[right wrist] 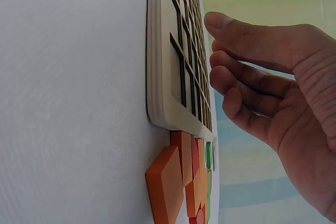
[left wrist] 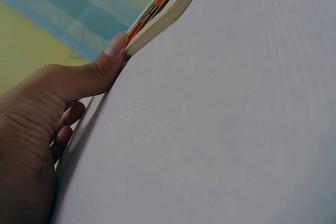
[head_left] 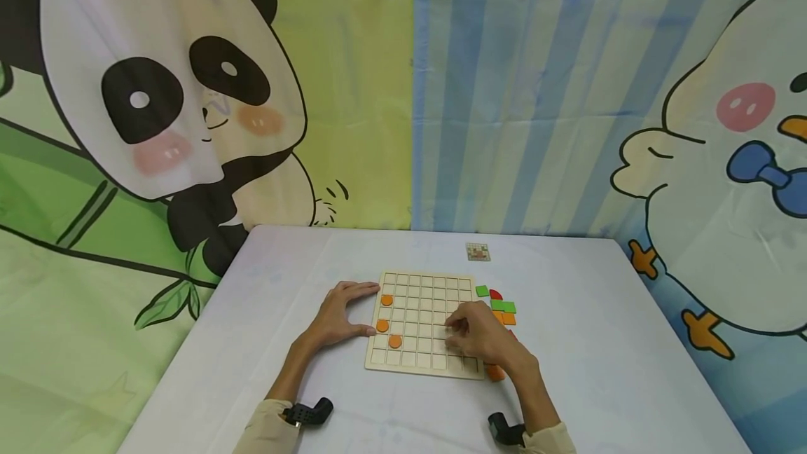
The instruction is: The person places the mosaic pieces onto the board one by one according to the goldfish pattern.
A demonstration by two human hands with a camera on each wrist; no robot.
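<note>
A pale wooden grid board [head_left: 424, 373] lies flat on the white table, with three orange discs [head_left: 394, 341] in squares toward its left side. My left hand [head_left: 337, 314] spreads at the board's left edge, index finger near the far corner. In the left wrist view its thumb [left wrist: 113, 51] touches the rim. Over the right part of the grid hovers my right hand [head_left: 479, 331], fingers bent, thumb near the index finger. The right wrist view shows this hand [right wrist: 268, 77] above the squares; I cannot tell whether a small piece sits behind the thumb.
Along the board's right side lie loose flat pieces: green squares [head_left: 503, 306], a red rounded piece [head_left: 495, 294] and several orange pieces [right wrist: 167, 182]. A small patterned card [head_left: 478, 251] lies beyond the board. Printed curtains [head_left: 353, 90] hang behind the table.
</note>
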